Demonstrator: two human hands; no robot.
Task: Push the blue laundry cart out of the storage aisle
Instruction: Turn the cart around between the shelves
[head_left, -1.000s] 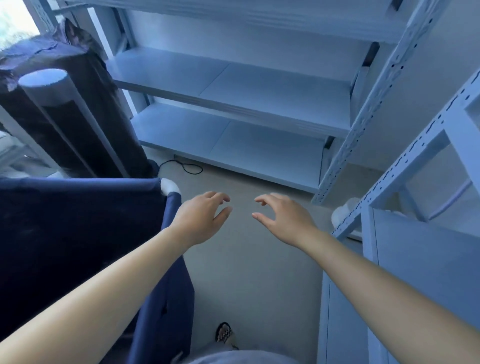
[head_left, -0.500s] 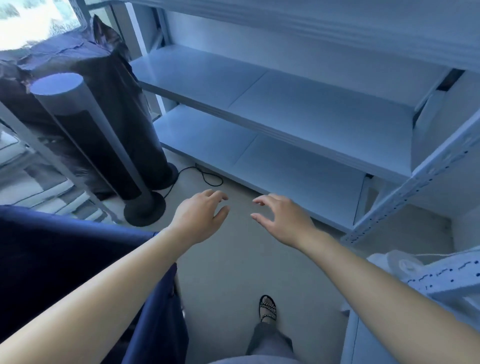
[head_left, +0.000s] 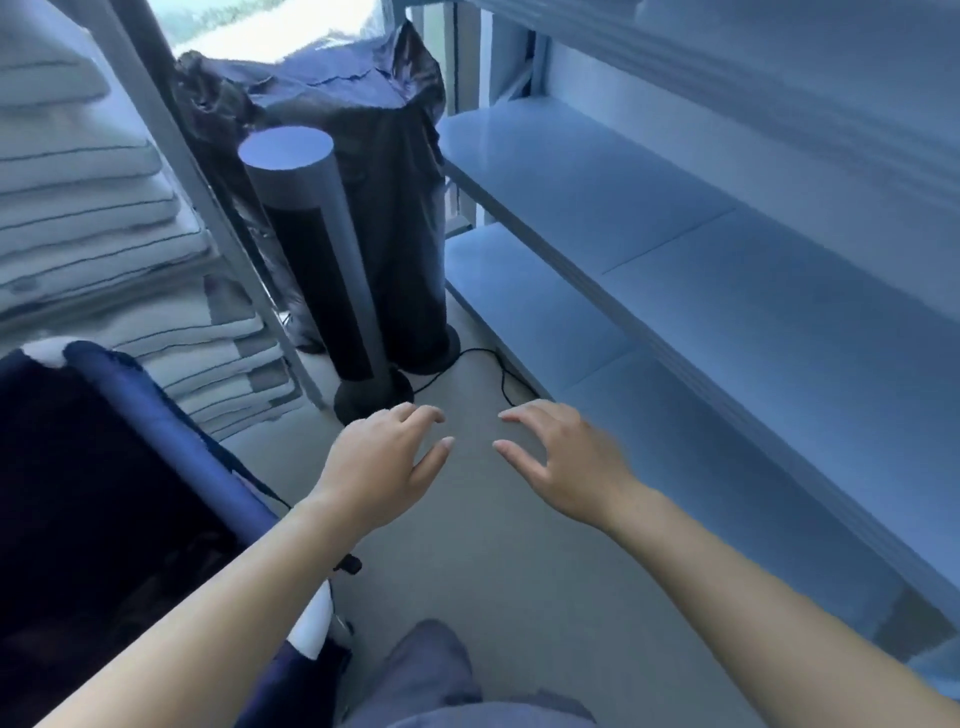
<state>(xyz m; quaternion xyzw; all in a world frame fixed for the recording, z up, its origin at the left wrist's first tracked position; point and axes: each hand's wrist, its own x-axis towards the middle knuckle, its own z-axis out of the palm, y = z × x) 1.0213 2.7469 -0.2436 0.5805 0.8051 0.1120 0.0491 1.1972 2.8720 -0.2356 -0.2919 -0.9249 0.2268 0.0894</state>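
Blue laundry cart (head_left: 171, 447) (one), two empty hands: left hand (head_left: 382, 467), right hand (head_left: 563, 462).

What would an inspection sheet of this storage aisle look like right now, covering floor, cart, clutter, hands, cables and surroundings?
Surface: grey floor, bare down the middle of the aisle.
Job's things: blue laundry cart at lower left, dark inside, neither hand on it.
Clutter: tower fan upright at the aisle's far end, a black-wrapped bundle behind it.
Grippers: left hand and right hand open, empty, held out over the floor.
Cables: black cord trailing on the floor from the fan bases toward the right shelving.
Surroundings: empty shelves on the right; folded linens stacked on the left rack.
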